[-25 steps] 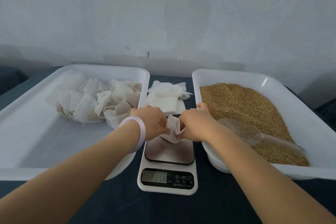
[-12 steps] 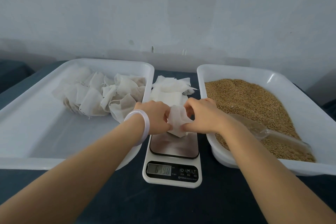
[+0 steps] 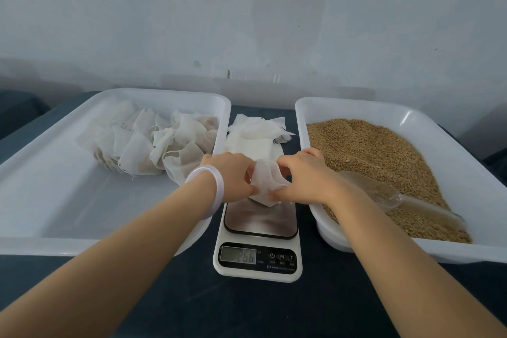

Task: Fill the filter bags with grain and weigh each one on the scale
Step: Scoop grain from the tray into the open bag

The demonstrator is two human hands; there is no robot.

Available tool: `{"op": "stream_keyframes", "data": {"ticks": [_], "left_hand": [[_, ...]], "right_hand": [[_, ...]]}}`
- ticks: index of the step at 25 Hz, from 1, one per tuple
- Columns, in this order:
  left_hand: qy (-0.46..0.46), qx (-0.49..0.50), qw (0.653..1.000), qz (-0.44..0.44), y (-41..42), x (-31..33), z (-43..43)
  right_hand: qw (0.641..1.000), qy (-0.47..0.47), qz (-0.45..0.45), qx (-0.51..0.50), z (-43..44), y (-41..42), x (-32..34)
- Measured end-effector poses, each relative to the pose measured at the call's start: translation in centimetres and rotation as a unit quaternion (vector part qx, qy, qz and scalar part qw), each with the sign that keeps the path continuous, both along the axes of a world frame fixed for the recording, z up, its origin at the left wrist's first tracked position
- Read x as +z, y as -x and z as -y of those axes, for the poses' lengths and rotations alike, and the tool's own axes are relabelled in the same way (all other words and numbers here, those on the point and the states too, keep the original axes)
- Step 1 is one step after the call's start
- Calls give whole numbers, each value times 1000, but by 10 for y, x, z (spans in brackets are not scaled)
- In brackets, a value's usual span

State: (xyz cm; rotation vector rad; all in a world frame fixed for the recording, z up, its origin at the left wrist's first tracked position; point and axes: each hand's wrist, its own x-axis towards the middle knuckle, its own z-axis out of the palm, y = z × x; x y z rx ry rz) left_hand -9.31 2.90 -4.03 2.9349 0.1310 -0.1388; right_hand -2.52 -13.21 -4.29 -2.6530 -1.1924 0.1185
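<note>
Pinching filter bag (image 3: 264, 184) with left hand (image 3: 230, 173) and right hand (image 3: 304, 175) over scale (image 3: 259, 228) — could tear if tugged hard.

- Two white trays: left tray (image 3: 68, 200), right tray (image 3: 356, 107).
- One scale (image 3: 258, 274).
- One clear scoop (image 3: 384, 195).
- Two hands: left hand (image 3: 230, 175), right hand (image 3: 304, 175).
- One bag (image 3: 264, 181) between them.
- One bracelet (image 3: 211, 189).
- Filled bags (image 3: 142, 145): heaped, uncountable.
- Empty bags (image 3: 252, 137): stacked, number unclear.
</note>
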Motion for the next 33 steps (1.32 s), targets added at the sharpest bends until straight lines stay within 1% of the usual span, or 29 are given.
{"op": "stream_keyframes", "data": {"ticks": [8,20,22,24,26,28,30,31,32,33], "left_hand": [[14,6,1000,11,1,0,1],[8,13,1000,22,-1,-2,-2],[26,15,999,44,0,-2,-3],[78,11,994,80,1,1,-1],[135,-3,983,128,6,9,-4],[217,-5,960,178,12,20,-9],[282,30,941,183,23,29,-15],[292,44,939,175,27,32,-17],[279,52,944,167,30,34,-20],[234,54,958,159,33,34,-24]], "right_hand": [[1000,0,9,-2,0,-2,-1],[1000,-4,-15,0,0,0,-1],[998,-42,-41,-20,0,0,0],[988,-130,-76,-34,5,-1,4],[961,-253,-111,-15,4,4,14],[932,-341,-121,6,-2,12,22],[912,-383,-145,19,-12,20,26],[906,-392,-158,25,-18,25,27],[905,-391,-162,30,-24,29,26],[909,-385,-158,34,-30,33,24]]}}
